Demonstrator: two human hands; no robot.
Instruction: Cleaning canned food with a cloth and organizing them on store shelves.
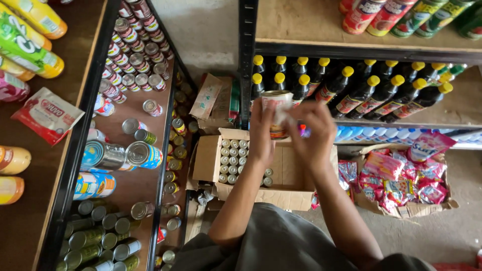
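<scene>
My left hand [261,131] grips a small tin can [277,108] with a silver top and a red and white label, held up at chest height. My right hand [311,133] presses a scrap of white cloth or paper against the can's side. Below both hands an open cardboard box [293,173] sits on the floor, with several more cans [233,160] standing upright in its left half. The right half of the box shows bare cardboard.
A metal shelf [135,185] on the left carries many cans, some lying on their sides. Dark bottles with yellow caps [361,88] fill the shelf ahead. Another carton of colourful sachets [401,180] sits on the floor at right.
</scene>
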